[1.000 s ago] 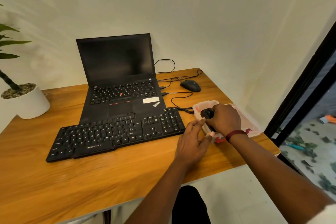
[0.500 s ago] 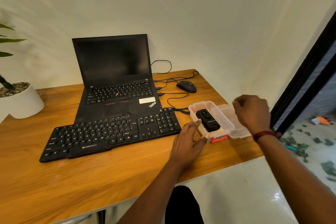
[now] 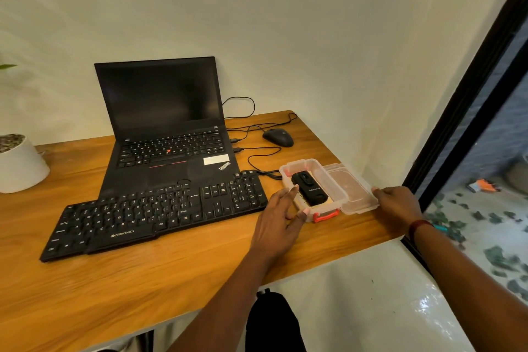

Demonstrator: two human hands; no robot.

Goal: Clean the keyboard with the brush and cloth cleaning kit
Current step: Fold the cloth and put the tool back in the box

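Observation:
The black keyboard (image 3: 160, 214) lies across the wooden table in front of a laptop. Right of it stands a clear plastic box (image 3: 333, 178) with a red latch (image 3: 325, 216). The box is open, and its lid (image 3: 354, 188) lies flat on the table to the right. Inside rests a black cleaning tool (image 3: 310, 190) on something tan. My left hand (image 3: 277, 223) touches the box's front left corner, with a fingertip on the rim and the thumb near the latch. My right hand (image 3: 400, 203) holds the lid's right edge, its fingertips hidden.
An open black laptop (image 3: 163, 111) sits behind the keyboard, with a black mouse (image 3: 278, 137) and loose cables (image 3: 257, 157) to its right. A white plant pot (image 3: 20, 166) stands at far left. The table's right edge (image 3: 394, 234) lies just past the lid, beside a dark door frame (image 3: 463, 111).
My right hand lifted off the box, swung the lid open to the right and laid it flat on the table. The black tool is now uncovered. My left hand stayed at the box's corner.

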